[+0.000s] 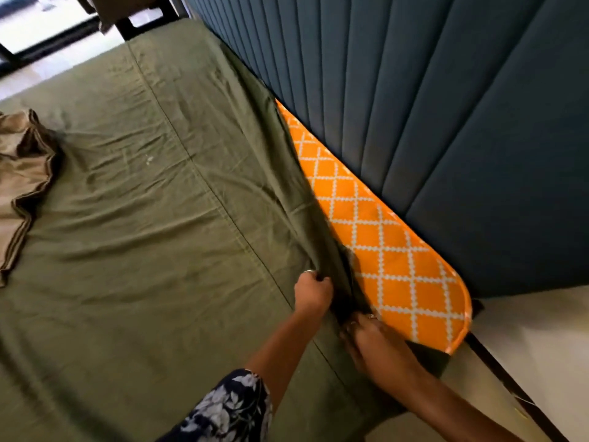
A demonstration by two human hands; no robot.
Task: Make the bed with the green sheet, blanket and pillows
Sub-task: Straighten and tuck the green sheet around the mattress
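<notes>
the right hand (376,342) is gripping the green sheet (143,218) at the orange mattress (392,266) corner, apparently to draw it over; the left hand (310,291) is bunching the hem alongside, feeding slack; beyond, a tan blanket (22,186) is lying crumpled on the sheet; no pillows in view

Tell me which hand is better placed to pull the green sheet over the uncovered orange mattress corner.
The right hand, probably. It already lies at the green sheet edge, against the bare orange mattress corner. The left hand holds a grip on a sheet fold farther in.
</notes>
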